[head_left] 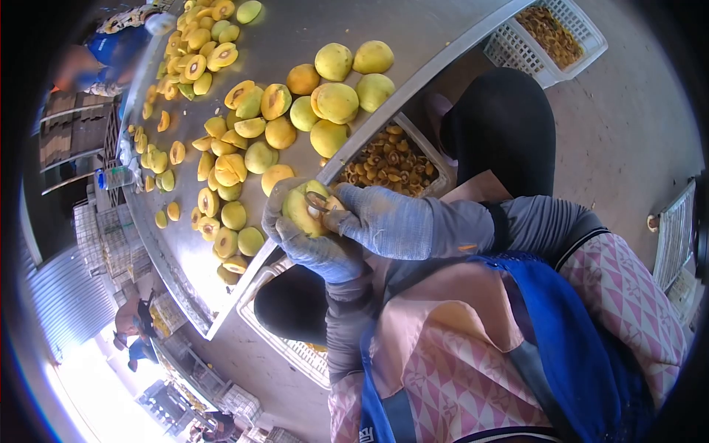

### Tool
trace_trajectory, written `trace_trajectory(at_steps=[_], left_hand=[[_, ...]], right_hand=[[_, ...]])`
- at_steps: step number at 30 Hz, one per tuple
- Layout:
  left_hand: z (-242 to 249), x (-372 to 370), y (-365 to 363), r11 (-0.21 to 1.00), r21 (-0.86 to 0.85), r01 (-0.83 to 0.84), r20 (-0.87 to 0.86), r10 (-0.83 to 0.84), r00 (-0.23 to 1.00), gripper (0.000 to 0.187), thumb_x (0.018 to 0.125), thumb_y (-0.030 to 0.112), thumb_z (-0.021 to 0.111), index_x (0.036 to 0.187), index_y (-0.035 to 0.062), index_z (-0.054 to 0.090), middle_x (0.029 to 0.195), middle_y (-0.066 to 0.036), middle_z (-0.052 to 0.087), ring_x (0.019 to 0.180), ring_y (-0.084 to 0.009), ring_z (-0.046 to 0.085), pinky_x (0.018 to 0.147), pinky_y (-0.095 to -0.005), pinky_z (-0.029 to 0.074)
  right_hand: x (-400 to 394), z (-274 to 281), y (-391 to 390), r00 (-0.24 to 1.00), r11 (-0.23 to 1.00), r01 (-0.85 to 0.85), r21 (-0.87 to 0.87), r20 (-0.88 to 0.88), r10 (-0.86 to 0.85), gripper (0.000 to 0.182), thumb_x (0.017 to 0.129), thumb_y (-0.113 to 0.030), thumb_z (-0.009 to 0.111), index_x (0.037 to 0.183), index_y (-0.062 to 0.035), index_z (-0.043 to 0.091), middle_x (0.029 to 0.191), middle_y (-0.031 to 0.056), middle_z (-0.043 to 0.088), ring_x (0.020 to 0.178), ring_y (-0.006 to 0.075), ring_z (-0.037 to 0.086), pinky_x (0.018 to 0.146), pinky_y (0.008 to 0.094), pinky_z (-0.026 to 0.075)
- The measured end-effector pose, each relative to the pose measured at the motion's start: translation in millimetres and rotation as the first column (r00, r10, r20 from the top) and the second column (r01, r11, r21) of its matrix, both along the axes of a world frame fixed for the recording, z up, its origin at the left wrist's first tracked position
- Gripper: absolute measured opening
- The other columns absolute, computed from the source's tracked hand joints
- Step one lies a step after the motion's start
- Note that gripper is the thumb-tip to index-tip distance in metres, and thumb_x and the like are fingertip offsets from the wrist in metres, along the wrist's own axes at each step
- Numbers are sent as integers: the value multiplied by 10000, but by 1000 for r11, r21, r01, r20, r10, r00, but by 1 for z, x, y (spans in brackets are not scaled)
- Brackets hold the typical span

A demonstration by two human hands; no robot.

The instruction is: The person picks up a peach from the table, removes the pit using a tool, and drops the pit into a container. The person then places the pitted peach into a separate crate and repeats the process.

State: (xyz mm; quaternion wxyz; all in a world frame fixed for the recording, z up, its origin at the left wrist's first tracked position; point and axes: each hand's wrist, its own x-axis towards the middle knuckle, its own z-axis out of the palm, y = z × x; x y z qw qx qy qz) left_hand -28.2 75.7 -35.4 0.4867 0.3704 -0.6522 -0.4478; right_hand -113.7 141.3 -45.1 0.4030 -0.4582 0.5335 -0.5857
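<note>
From the head view: cupping a cut yellow fruit (297, 213) in the left hand (314, 255), with fingers curled round it; pinching a small metal tool (322, 198) at the cut with the right hand (373, 218), closed and hiding part of it — all at the near edge of the desk (310, 22). Along that edge, whole fruits (329, 138) and halves (275, 101). Below it, a crate (443, 177) of brown pieces (391, 159) — partly blocked by a dark-trousered leg (502, 133). On the floor (628, 133), a white basket (509, 55). Beyond the far edge, a person in blue (118, 52).
</note>
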Motion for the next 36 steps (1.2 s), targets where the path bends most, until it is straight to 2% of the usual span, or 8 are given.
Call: trace_trajectory(at_steps=[12, 14, 15, 17, 21, 23, 27, 36], left_hand=[[2, -4, -3, 945, 325, 26, -195, 40, 980, 404, 968, 399, 427, 1146, 46, 513, 999, -92, 544, 911, -180, 546, 837, -320, 484], [-11, 2, -6, 983, -182, -21, 95, 39, 995, 364, 962, 352, 427, 1121, 42, 534, 997, -90, 551, 916, -184, 550, 842, -323, 486], [-5, 1, -5, 983, -182, -21, 97, 39, 995, 364, 962, 352, 427, 1121, 42, 534, 997, -90, 551, 916, -184, 550, 842, -323, 486], [9, -2, -1, 938, 334, 89, -225, -13, 974, 314, 980, 282, 418, 1139, 31, 523, 1026, -103, 571, 942, -201, 561, 853, -335, 493], [-1, 5, -11, 871, 491, 17, -210, 100, 972, 290, 986, 225, 408, 1151, 14, 519, 1041, -109, 591, 960, -202, 571, 837, -333, 504], [-3, 13, -17, 713, 662, 233, -414, 89, 906, 294, 972, 198, 449, 1181, 3, 515, 1044, -109, 600, 976, -191, 577, 828, -323, 514], [-17, 32, -36, 616, 663, 424, -453, -120, 883, 317, 953, 193, 490, 1203, -1, 509, 1023, -109, 608, 991, -180, 576, 828, -315, 518], [6, 0, -5, 983, 163, 87, -143, -64, 988, 343, 918, 116, 556, 1230, 5, 469, 1109, -128, 554, 955, -201, 584, 838, -326, 521]], right_hand=[[-3, -3, -4, 998, 995, -66, 71, 20, 64, 308, 988, -311, 496, 1074, -16, 519, 901, 236, 632, 846, 399, 640, 713, 430, 506], [-3, 2, -3, 999, 999, -43, 20, 22, 43, 303, 980, -309, 503, 1065, -19, 521, 879, 228, 633, 822, 401, 641, 700, 435, 509], [-3, 4, -2, 999, 999, -20, -33, 24, 20, 297, 972, -306, 511, 1056, -21, 523, 857, 220, 635, 798, 404, 642, 687, 439, 513], [-1, -1, -1, 996, 1000, 12, 16, -88, -11, 294, 963, -309, 527, 1052, -29, 526, 826, 207, 637, 754, 400, 642, 660, 440, 516], [3, -10, 3, 927, 993, 119, 24, -361, -103, 280, 934, -309, 574, 1042, -53, 535, 747, 178, 636, 641, 384, 638, 592, 441, 519], [-1, -10, 5, 898, 993, 114, 9, -428, -99, 274, 929, -305, 582, 1039, -59, 535, 730, 177, 631, 625, 379, 636, 578, 441, 518], [-2, -5, 8, 837, 999, -39, 28, -545, 48, 294, 935, -315, 578, 1049, -48, 533, 735, 190, 632, 609, 387, 630, 561, 458, 509], [-7, 8, 1, 998, 999, 28, 43, -64, -25, 343, 985, -329, 515, 1131, -19, 524, 821, 236, 636, 745, 410, 637, 643, 437, 499]])
